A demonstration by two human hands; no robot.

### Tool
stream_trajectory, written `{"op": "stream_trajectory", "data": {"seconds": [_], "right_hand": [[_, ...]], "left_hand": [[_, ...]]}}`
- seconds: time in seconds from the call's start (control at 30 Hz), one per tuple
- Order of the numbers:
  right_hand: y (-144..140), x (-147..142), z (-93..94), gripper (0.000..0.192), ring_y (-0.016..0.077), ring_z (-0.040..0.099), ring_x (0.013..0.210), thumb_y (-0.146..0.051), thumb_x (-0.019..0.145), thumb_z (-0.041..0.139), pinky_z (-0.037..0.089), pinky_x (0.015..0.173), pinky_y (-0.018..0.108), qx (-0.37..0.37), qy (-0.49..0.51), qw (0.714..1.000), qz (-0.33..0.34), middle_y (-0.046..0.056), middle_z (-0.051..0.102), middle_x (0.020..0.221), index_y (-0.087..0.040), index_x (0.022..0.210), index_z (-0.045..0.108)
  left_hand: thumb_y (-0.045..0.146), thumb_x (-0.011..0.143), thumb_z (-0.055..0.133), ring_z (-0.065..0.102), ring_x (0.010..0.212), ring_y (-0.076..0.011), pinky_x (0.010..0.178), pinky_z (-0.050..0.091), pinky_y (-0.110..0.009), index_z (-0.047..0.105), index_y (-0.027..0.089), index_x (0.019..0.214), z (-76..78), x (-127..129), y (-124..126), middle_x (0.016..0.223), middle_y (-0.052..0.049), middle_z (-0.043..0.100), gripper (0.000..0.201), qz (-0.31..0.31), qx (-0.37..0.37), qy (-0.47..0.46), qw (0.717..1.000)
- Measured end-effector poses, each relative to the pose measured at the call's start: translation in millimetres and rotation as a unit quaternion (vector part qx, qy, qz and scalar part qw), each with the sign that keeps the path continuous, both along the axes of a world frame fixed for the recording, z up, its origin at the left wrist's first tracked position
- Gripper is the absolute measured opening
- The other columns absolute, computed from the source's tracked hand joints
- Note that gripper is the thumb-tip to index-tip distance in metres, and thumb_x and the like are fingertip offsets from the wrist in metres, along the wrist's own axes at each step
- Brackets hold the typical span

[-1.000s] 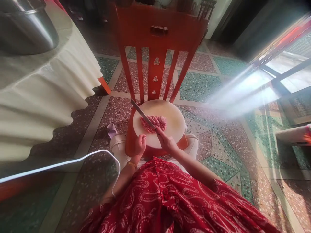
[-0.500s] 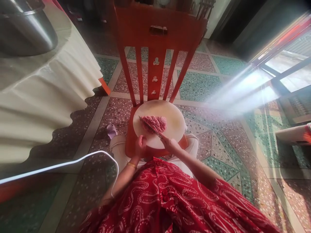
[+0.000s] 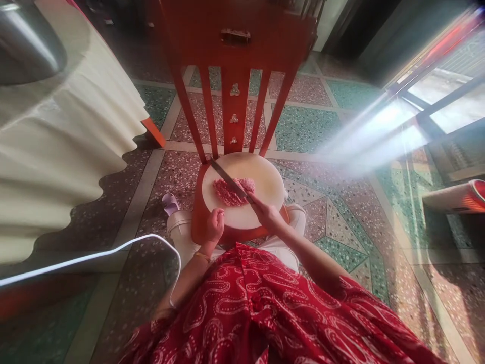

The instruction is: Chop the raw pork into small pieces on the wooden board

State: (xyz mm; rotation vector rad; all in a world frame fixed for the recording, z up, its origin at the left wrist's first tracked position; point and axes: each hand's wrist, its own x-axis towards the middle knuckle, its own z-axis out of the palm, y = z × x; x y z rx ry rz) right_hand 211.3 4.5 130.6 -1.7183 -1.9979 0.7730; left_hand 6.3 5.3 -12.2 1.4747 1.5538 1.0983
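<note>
My right hand (image 3: 270,216) grips a kitchen knife (image 3: 224,175) by its handle. The blade points up and to the left, over a flattened mound of pink minced meat (image 3: 226,195). This meat lies on a round, pale cutting board (image 3: 267,174), which rests on the seat of a red wooden chair (image 3: 200,217). At the board's near left edge, my left hand (image 3: 215,225) is curled into a fist. I see nothing in it.
A white cable (image 3: 94,257) crosses at the left. The chair's slatted back (image 3: 234,108) rises behind the board. On the left, a cloth-covered table (image 3: 79,136) carries a metal pot (image 3: 30,45). A white heater-like device (image 3: 454,197) is at the right.
The knife has lifted off the meat, its tip now further up and left across the board. The left hand has shifted slightly, still closed. The whole view has moved a little.
</note>
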Motion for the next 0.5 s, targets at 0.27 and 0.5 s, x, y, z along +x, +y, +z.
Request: {"op": "stream_trajectory", "data": {"seconds": [0.27,0.5], "right_hand": [[2.3,8.3,-24.6,0.048,0.0235,0.068,0.086,-0.029,0.093,0.043,0.055,0.077,0.035,-0.060,-0.037,0.997,-0.006,0.005,0.071,0.105,-0.025,0.141,0.044],[6.6,7.1,-7.2,0.048,0.0210,0.062,0.107,-0.029,0.097,0.035,0.050,0.090,0.032,0.066,0.028,0.997,-0.027,0.005,0.061,0.125,-0.026,0.145,0.038]], "left_hand": [[0.030,0.086,0.040,0.059,0.074,-0.0157,0.071,0.047,-0.028,0.055,0.020,0.088,0.2,0.0,-0.5,0.079,-0.003,0.062,0.018,0.008,-0.002,0.019,1.000],[0.030,0.086,0.040,0.059,0.075,-0.0157,0.074,0.047,-0.029,0.054,0.021,0.087,-6.4,0.1,1.3,0.079,-0.003,0.061,0.017,0.007,0.021,0.013,1.000]]}}
